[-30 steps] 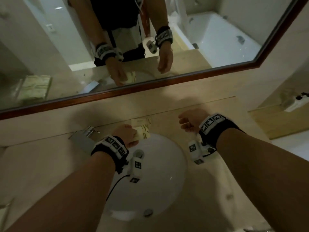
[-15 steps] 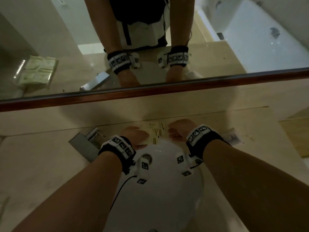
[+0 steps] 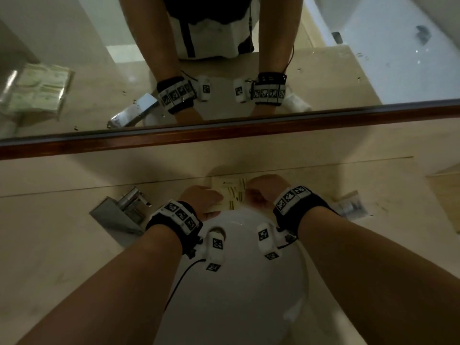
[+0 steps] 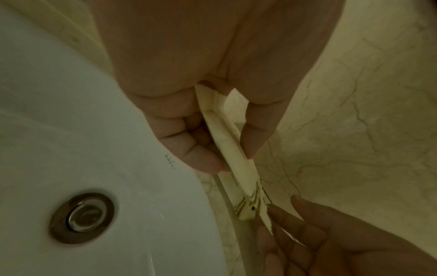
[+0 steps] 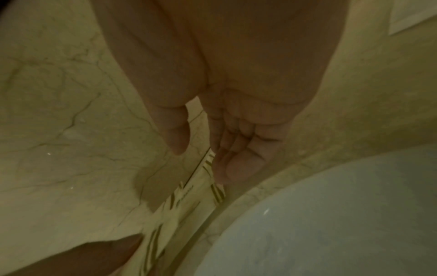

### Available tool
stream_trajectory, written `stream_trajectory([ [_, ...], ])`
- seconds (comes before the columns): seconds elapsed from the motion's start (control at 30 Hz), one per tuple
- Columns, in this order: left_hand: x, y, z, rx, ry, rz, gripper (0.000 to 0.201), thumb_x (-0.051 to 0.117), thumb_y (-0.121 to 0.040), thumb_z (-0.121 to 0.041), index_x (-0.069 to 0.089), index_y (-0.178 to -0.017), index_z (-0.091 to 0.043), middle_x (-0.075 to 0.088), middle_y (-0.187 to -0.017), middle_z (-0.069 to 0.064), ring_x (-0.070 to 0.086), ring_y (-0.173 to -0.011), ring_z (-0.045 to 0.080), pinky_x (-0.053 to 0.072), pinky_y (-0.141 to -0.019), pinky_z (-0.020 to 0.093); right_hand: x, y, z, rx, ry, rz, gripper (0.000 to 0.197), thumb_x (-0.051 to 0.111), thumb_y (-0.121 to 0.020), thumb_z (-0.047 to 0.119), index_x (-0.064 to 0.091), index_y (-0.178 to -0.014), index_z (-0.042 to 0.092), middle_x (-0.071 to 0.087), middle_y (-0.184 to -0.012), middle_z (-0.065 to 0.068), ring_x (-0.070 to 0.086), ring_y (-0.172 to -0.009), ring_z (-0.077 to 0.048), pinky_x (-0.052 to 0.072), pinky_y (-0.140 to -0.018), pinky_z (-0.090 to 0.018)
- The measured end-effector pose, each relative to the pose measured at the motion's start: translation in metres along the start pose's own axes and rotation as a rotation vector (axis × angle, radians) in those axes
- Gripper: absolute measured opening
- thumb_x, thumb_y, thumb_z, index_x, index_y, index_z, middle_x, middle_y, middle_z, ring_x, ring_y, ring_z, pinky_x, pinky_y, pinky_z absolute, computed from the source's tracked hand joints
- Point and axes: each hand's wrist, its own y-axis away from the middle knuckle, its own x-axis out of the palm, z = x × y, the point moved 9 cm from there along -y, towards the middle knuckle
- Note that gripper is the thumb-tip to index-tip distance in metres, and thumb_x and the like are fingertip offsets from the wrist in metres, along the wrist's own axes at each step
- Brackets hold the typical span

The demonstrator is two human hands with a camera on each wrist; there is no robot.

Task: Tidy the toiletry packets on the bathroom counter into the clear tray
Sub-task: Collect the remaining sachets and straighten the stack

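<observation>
A small stack of cream toiletry packets (image 3: 232, 192) with olive stripes is held over the counter behind the sink's back rim. My left hand (image 3: 211, 197) grips its left end; the left wrist view shows thumb and curled fingers (image 4: 208, 158) pinching the packets (image 4: 227, 142) edge-on. My right hand (image 3: 261, 192) meets the other end, its nearly straight fingers (image 5: 236, 162) touching the striped packet end (image 5: 179, 201), thumb standing apart. The clear tray shows only as a mirror reflection (image 3: 37, 93), with packets in it.
The white sink bowl (image 3: 236, 282) lies under both wrists, its drain (image 4: 81, 217) in the left wrist view. A chrome faucet (image 3: 129, 205) stands left of my left hand. A clear wrapped packet (image 3: 351, 207) lies on the marble counter to the right. The wood-framed mirror (image 3: 224, 130) runs behind.
My right hand has moved left from empty counter to the packets' right end. The left hand has kept its grip on the packets, and my view has tilted down.
</observation>
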Motion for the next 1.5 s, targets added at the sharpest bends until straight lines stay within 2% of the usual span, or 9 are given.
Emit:
stream_trajectory([
  [0.2, 0.004, 0.001, 0.006, -0.008, 0.021, 0.021, 0.019, 0.067, -0.089, 0.002, 0.06, -0.099, -0.012, 0.067, -0.109, 0.016, 0.065, -0.102, 0.032, 0.056, -0.089, 0.043, 0.01, 0.003, 0.004, -0.08, 0.119, 0.006, 0.018, 0.066, -0.092, 0.01, 0.06, -0.076, 0.005, 0.064, -0.074, -0.014, 0.062, -0.062, -0.026, 0.054, -0.057, -0.032],
  [0.33, 0.005, 0.003, 0.006, -0.005, 0.032, 0.014, 0.017, 0.067, -0.09, 0.0, 0.061, -0.101, -0.012, 0.067, -0.102, 0.013, 0.065, -0.091, 0.026, 0.056, -0.091, 0.043, 0.0, 0.01, 0.016, -0.184, 0.266, -0.045, 0.021, 0.062, -0.094, 0.01, 0.058, -0.073, 0.01, 0.06, -0.068, -0.009, 0.058, -0.051, -0.018, 0.043, -0.04, -0.016],
  [0.47, 0.012, 0.007, 0.003, 0.01, 0.086, 0.067, 0.023, 0.066, -0.09, 0.002, 0.061, -0.109, -0.011, 0.066, -0.105, 0.015, 0.065, -0.091, 0.028, 0.056, -0.081, 0.04, -0.002, 0.021, 0.018, -0.204, 0.279, -0.028, 0.023, 0.053, -0.097, 0.004, 0.064, -0.11, 0.02, 0.064, -0.082, -0.007, 0.061, -0.062, -0.017, 0.042, -0.036, -0.012],
  [0.63, 0.022, 0.013, -0.004, 0.034, 0.105, 0.131, 0.026, 0.066, -0.088, 0.004, 0.062, -0.105, -0.015, 0.065, -0.112, 0.015, 0.065, -0.1, 0.031, 0.057, -0.081, 0.041, 0.005, 0.019, 0.018, -0.243, 0.367, 0.003, 0.041, 0.051, -0.091, -0.003, 0.066, -0.123, 0.017, 0.067, -0.082, -0.008, 0.061, -0.061, -0.017, 0.048, -0.044, -0.017],
  [0.8, 0.035, 0.019, -0.007, 0.06, 0.063, 0.217, 0.034, 0.069, -0.084, 0.004, 0.064, -0.109, -0.018, 0.067, -0.114, 0.012, 0.065, -0.103, 0.031, 0.056, -0.083, 0.041, 0.013, 0.023, 0.026, -0.44, 0.96, 0.005, 0.053, 0.068, -0.089, 0.021, 0.055, -0.14, 0.024, 0.063, -0.128, -0.006, 0.063, -0.112, -0.027, 0.051, -0.094, -0.031],
  [0.93, 0.044, 0.022, -0.009, 0.07, 0.019, 0.248, 0.036, 0.069, -0.084, 0.004, 0.066, -0.11, -0.022, 0.066, -0.117, 0.01, 0.063, -0.105, 0.03, 0.058, -0.071, 0.036, 0.012, 0.022, 0.025, -0.497, 1.104, -0.031, 0.049, 0.063, -0.093, 0.031, 0.051, -0.141, 0.031, 0.05, -0.128, -0.009, 0.058, -0.109, -0.033, 0.049, -0.1, -0.04],
  [1.17, 0.038, 0.026, -0.016, 0.11, 0.014, 0.183, 0.027, 0.073, -0.084, 0.002, 0.064, -0.101, -0.018, 0.068, -0.117, 0.014, 0.067, -0.105, 0.031, 0.058, -0.066, 0.034, -0.009, 0.038, 0.042, -0.554, 1.059, -0.194, 0.017, 0.051, -0.099, 0.027, 0.063, -0.094, 0.017, 0.064, -0.101, -0.006, 0.063, -0.099, -0.029, 0.049, -0.083, -0.033],
  [1.27, 0.031, 0.037, -0.024, 0.135, 0.039, 0.158, 0.024, 0.071, -0.086, 0.002, 0.062, -0.101, -0.015, 0.068, -0.116, 0.016, 0.069, -0.102, 0.032, 0.06, -0.062, 0.034, -0.025, 0.047, 0.049, -0.544, 0.845, -0.202, 0.039, 0.053, -0.1, 0.04, 0.063, -0.121, 0.009, 0.068, -0.116, -0.011, 0.066, -0.103, -0.033, 0.055, -0.088, -0.041],
  [1.5, 0.017, 0.088, -0.045, 0.233, 0.1, 0.128, 0.025, 0.073, -0.087, -0.001, 0.057, -0.102, -0.013, 0.068, -0.113, 0.02, 0.073, -0.094, 0.034, 0.062, -0.061, 0.041, -0.041, 0.099, 0.064, -0.583, 0.594, -0.17, 0.031, 0.055, -0.101, 0.039, 0.067, -0.086, 0.015, 0.065, -0.053, -0.002, 0.056, -0.037, -0.01, 0.048, -0.05, -0.027],
])
